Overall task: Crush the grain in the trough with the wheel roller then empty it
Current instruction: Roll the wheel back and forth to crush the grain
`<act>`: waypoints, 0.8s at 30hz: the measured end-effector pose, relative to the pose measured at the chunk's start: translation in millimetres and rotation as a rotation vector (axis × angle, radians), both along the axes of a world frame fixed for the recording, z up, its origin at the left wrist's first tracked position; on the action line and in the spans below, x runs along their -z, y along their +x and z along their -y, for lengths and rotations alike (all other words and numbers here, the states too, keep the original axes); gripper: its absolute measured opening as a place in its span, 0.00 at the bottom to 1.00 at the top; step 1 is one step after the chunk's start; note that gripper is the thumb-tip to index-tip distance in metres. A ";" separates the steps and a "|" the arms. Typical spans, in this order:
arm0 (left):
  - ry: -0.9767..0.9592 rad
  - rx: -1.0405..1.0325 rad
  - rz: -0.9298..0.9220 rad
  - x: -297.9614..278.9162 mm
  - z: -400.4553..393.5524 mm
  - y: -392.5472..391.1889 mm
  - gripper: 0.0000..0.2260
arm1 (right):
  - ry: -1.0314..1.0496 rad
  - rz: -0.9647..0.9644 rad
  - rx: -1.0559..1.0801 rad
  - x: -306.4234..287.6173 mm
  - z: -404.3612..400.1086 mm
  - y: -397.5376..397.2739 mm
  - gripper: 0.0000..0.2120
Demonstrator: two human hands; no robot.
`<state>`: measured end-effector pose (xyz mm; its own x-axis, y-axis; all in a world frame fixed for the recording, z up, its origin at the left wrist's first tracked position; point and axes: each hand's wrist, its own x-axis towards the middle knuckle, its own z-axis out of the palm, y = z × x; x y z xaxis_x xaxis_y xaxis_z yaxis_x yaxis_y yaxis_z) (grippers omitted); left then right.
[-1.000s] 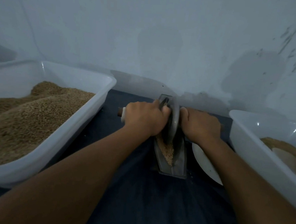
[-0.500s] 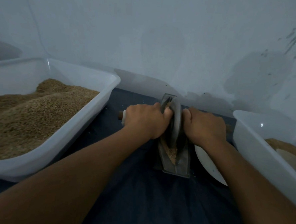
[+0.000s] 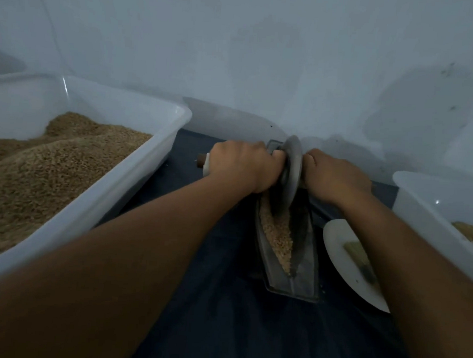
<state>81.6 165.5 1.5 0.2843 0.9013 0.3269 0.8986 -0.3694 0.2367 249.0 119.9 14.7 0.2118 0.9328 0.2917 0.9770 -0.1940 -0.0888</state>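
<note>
My left hand (image 3: 240, 166) and right hand (image 3: 334, 175) each grip the axle tight — wheel (image 3: 291, 174) upright between them, in the trough's (image 3: 302, 266) far end, grain (image 3: 277, 236) nearer me.

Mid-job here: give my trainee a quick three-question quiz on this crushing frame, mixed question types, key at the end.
1. True or false: both hands grip the wheel roller's axle handles.
2. The grain in the trough lies mostly: A) at the far end, B) along the near half, C) outside it.
3. Fill in: the white plate lies to the trough's ____ side.

Key: 1 true, the left hand and right hand flank the disc. 2 B. 3 right.
</note>
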 end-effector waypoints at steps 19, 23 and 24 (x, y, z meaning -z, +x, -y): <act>-0.055 0.032 -0.037 -0.4 -9.4 -0.3 0.33 | 0.044 0.049 0.022 -3.2 -4.5 -3.5 0.23; -0.041 0.028 -0.055 -1.6 8.3 -2.9 0.29 | 0.077 0.054 0.017 2.5 12.2 -4.9 0.23; -0.031 0.026 -0.049 -0.5 13.5 -4.6 0.28 | 0.093 0.068 0.016 4.1 16.2 -5.9 0.23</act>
